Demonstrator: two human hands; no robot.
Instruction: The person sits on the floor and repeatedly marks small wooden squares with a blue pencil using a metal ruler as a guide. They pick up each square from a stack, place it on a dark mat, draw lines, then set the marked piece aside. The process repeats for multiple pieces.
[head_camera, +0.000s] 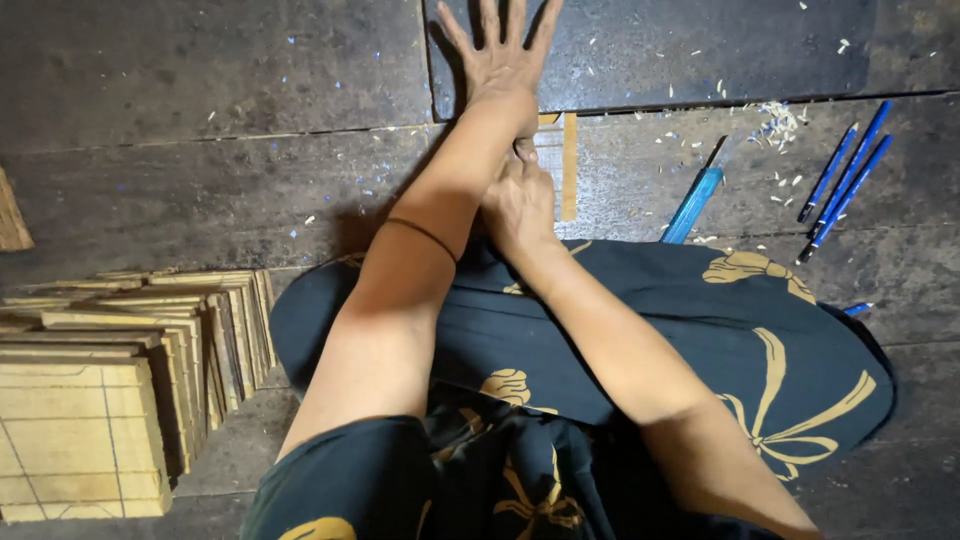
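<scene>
My left hand (500, 55) lies flat with fingers spread on a dark board (700, 50) at the top of the view. Just below it my right hand (520, 200) is closed over a small flat wooden piece (562, 165) on the plank floor; what the fingers hold is hidden under the left wrist. A thin dark band circles my left forearm. My lap is covered by dark cloth with yellow flower prints (700, 340).
Stacks of thin square wooden pieces (110, 390) with pencil lines stand at the lower left. A translucent blue ruler (695, 205) and three blue pencils (845, 180) lie to the right. Pale wood shavings are scattered across the floor.
</scene>
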